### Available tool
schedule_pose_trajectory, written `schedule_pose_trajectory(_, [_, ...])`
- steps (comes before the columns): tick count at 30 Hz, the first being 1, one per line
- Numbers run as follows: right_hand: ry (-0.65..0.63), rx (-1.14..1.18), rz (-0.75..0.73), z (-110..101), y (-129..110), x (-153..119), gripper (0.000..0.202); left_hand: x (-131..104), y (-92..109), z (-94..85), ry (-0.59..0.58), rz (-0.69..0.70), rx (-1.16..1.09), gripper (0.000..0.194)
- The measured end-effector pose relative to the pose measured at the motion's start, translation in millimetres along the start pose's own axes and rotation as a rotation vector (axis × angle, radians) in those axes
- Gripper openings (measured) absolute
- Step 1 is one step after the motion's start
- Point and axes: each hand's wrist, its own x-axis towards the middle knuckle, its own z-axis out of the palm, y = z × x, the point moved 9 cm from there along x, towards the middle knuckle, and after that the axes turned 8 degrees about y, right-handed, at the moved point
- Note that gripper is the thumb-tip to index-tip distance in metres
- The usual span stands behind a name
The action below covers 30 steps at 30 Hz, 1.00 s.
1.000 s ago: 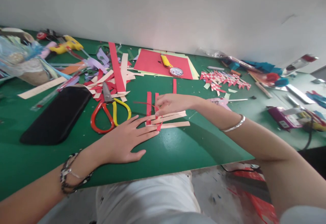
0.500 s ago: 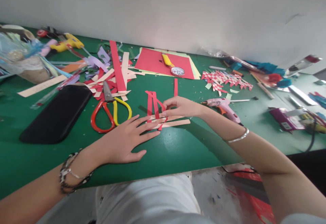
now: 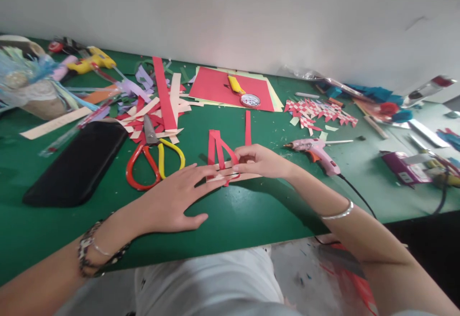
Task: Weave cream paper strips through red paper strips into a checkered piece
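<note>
At a green table (image 3: 237, 220), I work red paper strips (image 3: 219, 149) among pale paper strips (image 3: 247, 177), lying just right of the scissors (image 3: 152, 139). My left hand (image 3: 170, 201) rests flat between the scissors and my body, fingers slightly fanned, thumb spread wide, fingertips bearing on the strips. My right hand (image 3: 264, 161), farther right of the scissors, appears to pinch a bent red strip (image 3: 229, 150) between thumb and fingers. A hard tug could crease or tear that narrow strip; if my left fingertips lift or push unevenly, the pale strips could slide and the rows skew. The pink glue gun (image 3: 319, 152), well right of the scissors, points its nozzle near my right wrist; were it hot, which I cannot tell, a careless swing could burn. Beyond the scissors and to their right, a round dish (image 3: 250, 100) on a red sheet (image 3: 212, 86) holds tiny pale and dark pieces, too small to name. Far left of the scissors, a plastic-wrapped bundle (image 3: 46, 105) shows light-blue strips; far right, a purple box (image 3: 400, 166) hides its contents
</note>
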Motion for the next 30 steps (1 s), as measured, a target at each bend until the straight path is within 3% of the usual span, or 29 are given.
schedule_pose_trajectory(7, [-0.033, 0.205, 0.057, 3, 7, -8, 0.028, 22, -8, -26.5, 0.187, -0.161, -0.032, 0.03])
schedule_pose_trajectory(10, [-0.028, 0.28, 0.108, 4, 7, -10, 0.028, 39, -16, -21.2, 0.132, -0.244, -0.1, 0.03])
schedule_pose_trajectory(14, [-0.046, 0.399, 0.186, 8, 9, -16, 0.027, 60, -16, -6.0, 0.011, -0.206, -0.079, 0.031])
schedule_pose_trajectory(19, [0.022, 0.166, 0.049, -3, 0, -19, 0.02, 63, -24, 12.0, -0.101, -0.231, -0.14, 0.029])
schedule_pose_trajectory(23, [0.068, -0.095, -0.081, -10, -13, -22, 0.011, 60, -24, 12.6, -0.054, -0.218, -0.16, 0.036])
schedule_pose_trajectory(27, [0.102, -0.294, -0.094, -11, -18, -28, 0.015, 60, -24, 12.9, -0.003, -0.187, -0.039, 0.039])
schedule_pose_trajectory(30, [0.119, -0.318, -0.088, -11, -19, -34, 0.02, 60, -24, 13.2, 0.033, -0.179, 0.016, 0.038])
